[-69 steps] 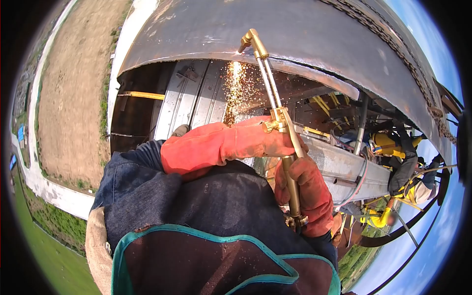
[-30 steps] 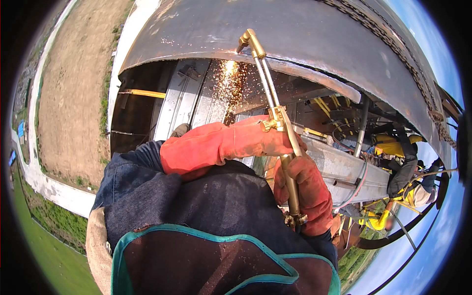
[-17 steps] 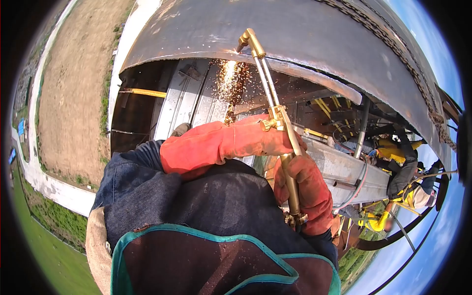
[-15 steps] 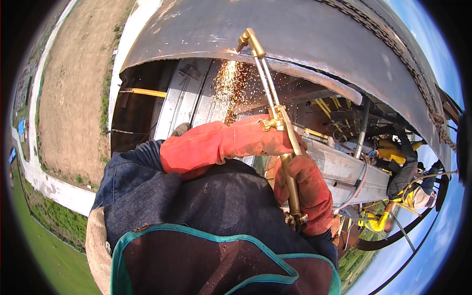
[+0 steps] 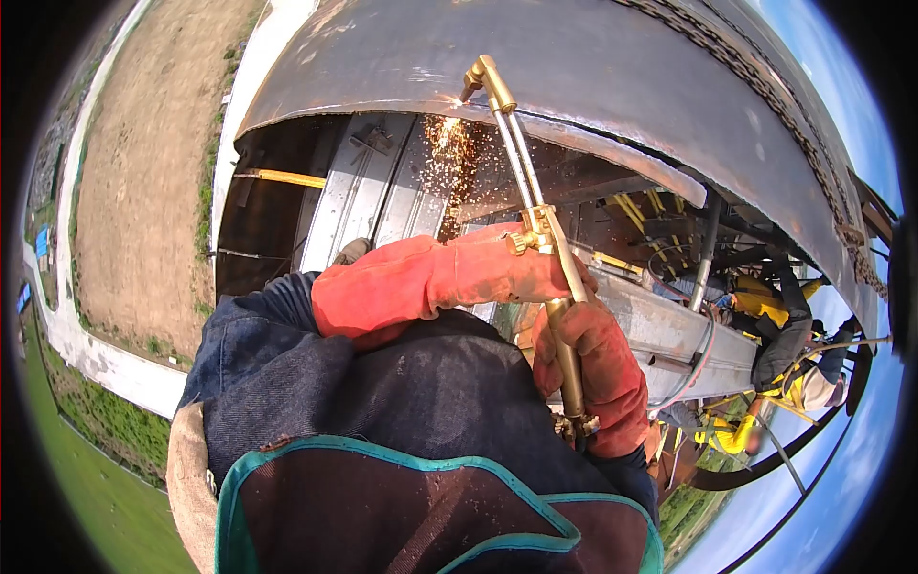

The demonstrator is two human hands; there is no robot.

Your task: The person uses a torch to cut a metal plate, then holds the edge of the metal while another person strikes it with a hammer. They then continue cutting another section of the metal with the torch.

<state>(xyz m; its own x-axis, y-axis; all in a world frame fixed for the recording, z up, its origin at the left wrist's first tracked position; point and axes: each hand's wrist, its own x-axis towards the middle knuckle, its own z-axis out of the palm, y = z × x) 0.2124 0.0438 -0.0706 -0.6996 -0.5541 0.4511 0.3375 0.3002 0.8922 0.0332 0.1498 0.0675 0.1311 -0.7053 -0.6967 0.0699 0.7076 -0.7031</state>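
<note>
A brass cutting torch (image 5: 521,158) runs from the middle of the view up to the edge of a dark curved steel plate (image 5: 593,72). Its angled head meets the plate's lower edge, where a bright spot glows and orange sparks (image 5: 454,158) fall. My left hand (image 5: 521,266), in a red leather glove, reaches across from the left and is closed round the torch near its valve. Below it my right hand (image 5: 598,368), also in a red glove, wraps round the torch handle.
Corrugated metal decking (image 5: 354,191) lies beneath the plate. A heavy chain (image 5: 784,105) hangs along the plate at the right. Co-workers in yellow and dark clothing (image 5: 732,435) are at the lower right, beside a steel beam (image 5: 669,335) and hoses (image 5: 703,359).
The torch head and the glowing spot have shifted very slightly left along the plate edge. The spark stream looks shorter and more scattered. Both hands keep their grip.
</note>
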